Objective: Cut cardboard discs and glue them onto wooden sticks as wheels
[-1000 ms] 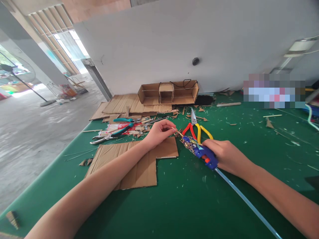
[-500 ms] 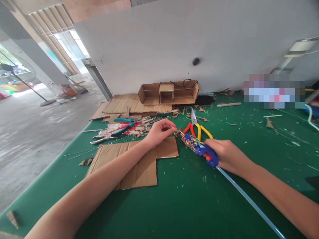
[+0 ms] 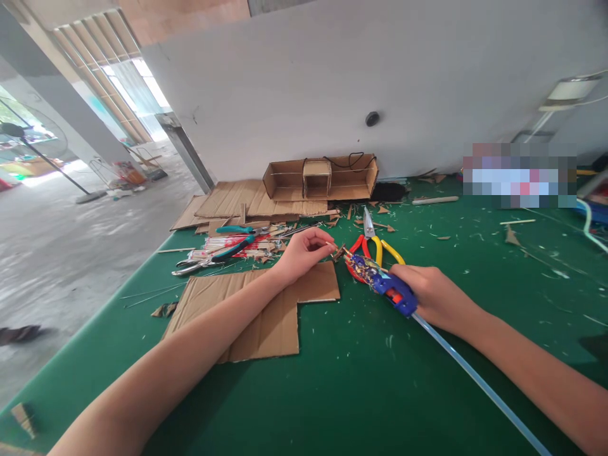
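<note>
Small wooden piece (image 3: 338, 253), pinched in the left hand (image 3: 300, 252) just above the green surface (image 3: 361, 380), meets the tip of the glue gun (image 3: 380, 284) gripped by the right hand (image 3: 434, 292); steadiest with both wrists resting low.

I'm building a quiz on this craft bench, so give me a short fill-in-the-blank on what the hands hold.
1. The right hand grips a ____ hot glue gun.
2. The left hand pinches a thin ____ stick.
3. The left forearm crosses a flat brown ____ sheet on the green table.

Missing words: blue; wooden; cardboard
</note>
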